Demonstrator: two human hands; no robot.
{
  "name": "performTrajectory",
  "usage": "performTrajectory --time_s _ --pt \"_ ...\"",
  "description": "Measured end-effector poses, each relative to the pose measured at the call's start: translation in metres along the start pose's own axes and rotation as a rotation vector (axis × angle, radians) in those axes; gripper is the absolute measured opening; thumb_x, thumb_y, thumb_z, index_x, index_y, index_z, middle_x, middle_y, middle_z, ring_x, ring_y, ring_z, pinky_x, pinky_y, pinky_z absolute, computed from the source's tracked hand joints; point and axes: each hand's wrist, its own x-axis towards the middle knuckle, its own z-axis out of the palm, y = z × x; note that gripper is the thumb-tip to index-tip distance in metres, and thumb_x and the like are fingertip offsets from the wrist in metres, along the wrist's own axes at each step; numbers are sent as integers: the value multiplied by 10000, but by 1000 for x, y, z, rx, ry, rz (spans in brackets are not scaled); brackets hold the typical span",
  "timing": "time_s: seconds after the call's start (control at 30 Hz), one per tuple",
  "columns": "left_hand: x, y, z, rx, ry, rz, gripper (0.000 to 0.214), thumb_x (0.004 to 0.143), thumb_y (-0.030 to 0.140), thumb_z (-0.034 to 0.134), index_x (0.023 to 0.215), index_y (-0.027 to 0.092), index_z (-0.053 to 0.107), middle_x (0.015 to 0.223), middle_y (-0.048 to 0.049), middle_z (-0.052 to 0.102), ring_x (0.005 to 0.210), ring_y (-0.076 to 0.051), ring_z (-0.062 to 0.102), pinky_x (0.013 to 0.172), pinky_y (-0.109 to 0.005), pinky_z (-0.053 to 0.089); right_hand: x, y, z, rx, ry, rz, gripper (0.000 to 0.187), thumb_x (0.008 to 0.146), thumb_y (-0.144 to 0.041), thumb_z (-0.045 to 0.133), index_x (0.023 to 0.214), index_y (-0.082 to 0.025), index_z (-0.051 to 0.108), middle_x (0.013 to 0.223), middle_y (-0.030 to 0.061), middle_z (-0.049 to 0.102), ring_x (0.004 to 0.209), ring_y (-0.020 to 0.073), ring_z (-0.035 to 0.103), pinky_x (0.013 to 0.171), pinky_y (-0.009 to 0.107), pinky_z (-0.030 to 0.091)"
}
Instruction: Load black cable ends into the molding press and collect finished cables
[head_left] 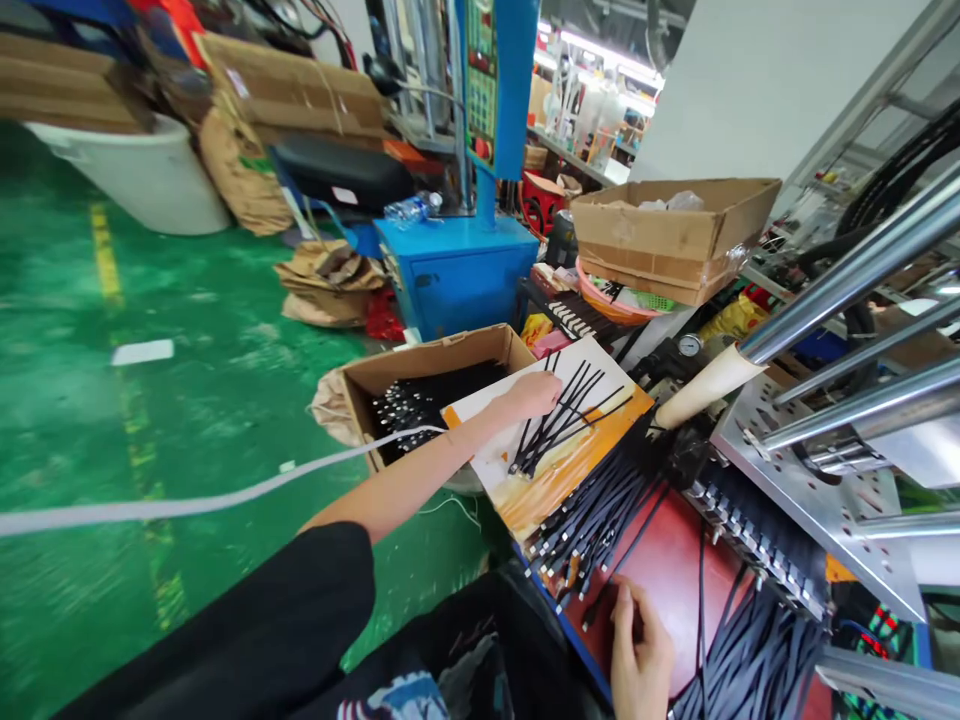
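My left hand (536, 393) reaches over a white and orange board (487, 440), its fingers curled closed on black cables. Cable ends stick out past the knuckles; how many the hand holds is hidden. More loose black cables (574, 405) lie across the board beside it. Near the red work surface (679, 550), my right hand (637, 645) is closed in a pinch at a thin black cable (634, 540). Just beyond it lies a thick bundle of black cables (600, 515) with pale metal-tipped ends.
An open carton (442, 355) of black cables stands beyond my left forearm. At right, a press with steel rods (847, 270) and a metal plate (817, 480) overhangs a row of cables in a fixture (757, 535). A blue control cabinet (465, 270) stands behind.
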Motion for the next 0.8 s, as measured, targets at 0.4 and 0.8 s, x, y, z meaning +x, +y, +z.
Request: performTrajectory --time_s 0.4,0.8 --pt "1 2 -4 -46 49 10 267 1043 378 664 1220 179 692 1251 -96 702 1057 -212 703 935 -421 619 5 -1 -3 -39 -77 71 402 905 -777 437 1069 -652 782 961 -168 821 974 344 816 824 449 659" --pt "-76 -27 -7 -130 325 74 203 1008 130 545 1111 161 717 1073 -62 699 972 -194 624 935 -304 475 126 -113 35 -229 -191 -378 451 1060 -436 444 1252 -226 793 1089 108 807 897 251 776 843 358 626"
